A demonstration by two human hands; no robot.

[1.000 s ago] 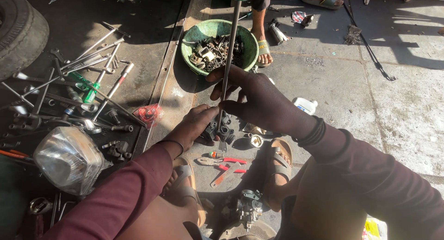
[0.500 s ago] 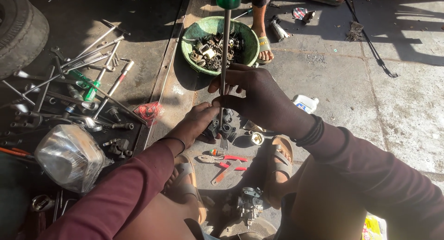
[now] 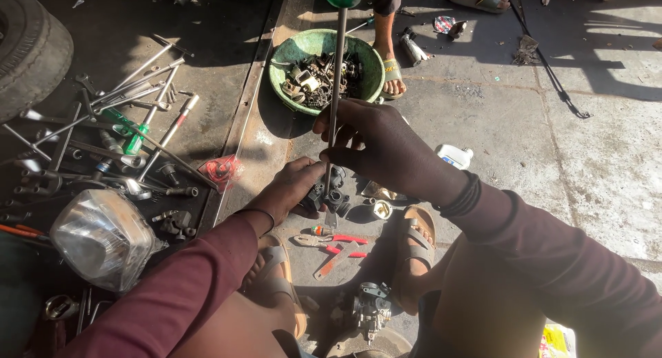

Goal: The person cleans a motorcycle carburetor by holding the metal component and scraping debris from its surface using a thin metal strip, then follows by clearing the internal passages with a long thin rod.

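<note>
Dark cast metal forms the small engine part (image 3: 329, 192), which is held on the concrete floor (image 3: 524, 123) between the sandalled feet, near the floor's middle. It is steadied by the left hand (image 3: 293, 189), whose fingers are closed around its left side. A long screwdriver (image 3: 336, 89) with a green handle is stood upright on the part, and its shaft is gripped partway down by the right hand (image 3: 376, 147).

The grip is placed well below the handle, so a slip of the tip out of the fastener is judged likely if the shaft is tilted. In that case the left-hand fingers, which lie just beside the tip, could be struck. Loose small fittings (image 3: 378, 207) lie touching distance from the part and could be scattered. The red-handled pliers (image 3: 331, 241) lie just below, towards the near edge.
</note>
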